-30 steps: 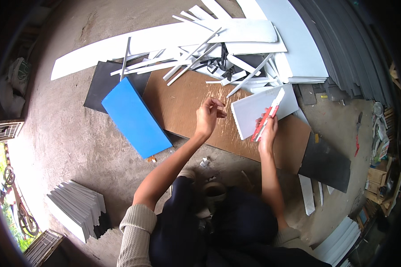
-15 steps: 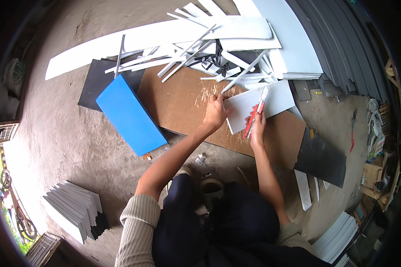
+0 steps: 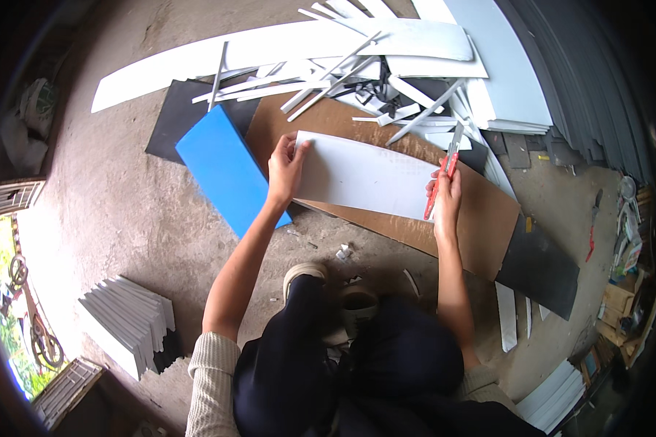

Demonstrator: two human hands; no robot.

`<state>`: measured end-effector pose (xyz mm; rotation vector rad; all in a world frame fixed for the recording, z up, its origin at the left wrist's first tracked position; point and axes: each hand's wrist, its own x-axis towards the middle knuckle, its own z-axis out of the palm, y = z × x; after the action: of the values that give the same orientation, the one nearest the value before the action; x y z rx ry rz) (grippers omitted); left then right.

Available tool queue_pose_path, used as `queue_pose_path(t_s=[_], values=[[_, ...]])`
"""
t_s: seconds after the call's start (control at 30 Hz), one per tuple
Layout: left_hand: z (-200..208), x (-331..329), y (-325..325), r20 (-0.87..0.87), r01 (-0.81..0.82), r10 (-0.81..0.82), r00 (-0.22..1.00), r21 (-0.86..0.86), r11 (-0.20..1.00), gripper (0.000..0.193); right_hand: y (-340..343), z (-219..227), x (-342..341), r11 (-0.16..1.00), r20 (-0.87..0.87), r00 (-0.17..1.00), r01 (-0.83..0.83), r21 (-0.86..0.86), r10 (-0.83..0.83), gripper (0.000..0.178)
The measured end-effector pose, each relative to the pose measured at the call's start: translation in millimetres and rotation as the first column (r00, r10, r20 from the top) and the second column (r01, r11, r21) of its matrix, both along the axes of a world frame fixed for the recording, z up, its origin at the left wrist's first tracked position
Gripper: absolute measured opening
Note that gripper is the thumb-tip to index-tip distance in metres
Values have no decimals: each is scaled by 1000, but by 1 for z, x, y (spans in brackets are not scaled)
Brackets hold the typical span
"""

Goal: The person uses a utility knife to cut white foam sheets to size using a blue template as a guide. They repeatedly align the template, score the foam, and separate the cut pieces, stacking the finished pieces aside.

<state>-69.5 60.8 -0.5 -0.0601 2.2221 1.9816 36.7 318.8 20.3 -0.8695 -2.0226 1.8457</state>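
Note:
A white rectangular panel (image 3: 364, 175) is held between my two hands over the brown board (image 3: 481, 229). My left hand (image 3: 286, 171) is closed on its left end, thumb on top. At the right end, my right hand (image 3: 447, 198) grips a red utility knife (image 3: 450, 164), its metal blade end pointing away from me. The fingers of that hand also rest against the panel's edge; how firmly they hold it is hidden. Left of the brown board leans or lies a blue slab (image 3: 229, 171), close to my left forearm.
White strips and offcuts (image 3: 328, 80) with black scraps lie heaped at the far side. Dark sheets (image 3: 539, 269) stick out by the brown board. A stack of white pieces (image 3: 127, 320) stands at the near left. Grey sheets (image 3: 561, 65) are piled far right; tools (image 3: 627, 211) lie at right.
My left hand has moved left and taken hold of the panel's left end. The panel has turned and now spans between both hands. My right hand keeps the knife.

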Motion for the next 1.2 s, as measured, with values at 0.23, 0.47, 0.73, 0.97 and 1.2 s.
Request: queue_pose_path(t_s=[0.23,0.47,0.73,0.97,1.2], values=[[4,1,-55,-321,-237,137,937,-299,924,30,-73,-32,-53,803,242,890,-454,385,387,34],[-57,73,-145,-332,-578,506,796,-665,474,51,-96,-58,-53,711,319,855,-517,477,408,53],[-62,65,-164,-91,-597,646,758,-496,631,34,-92,-56,-52,675,278,861,-508,535,427,55],[43,9,-163,-577,-608,274,769,-530,591,20,-67,-40,-45,857,-40,887,-456,-238,461,22],[28,-43,-34,-321,34,-523,789,-828,560,12,-13,-8,-19,949,25,990,-123,-289,136,18]])
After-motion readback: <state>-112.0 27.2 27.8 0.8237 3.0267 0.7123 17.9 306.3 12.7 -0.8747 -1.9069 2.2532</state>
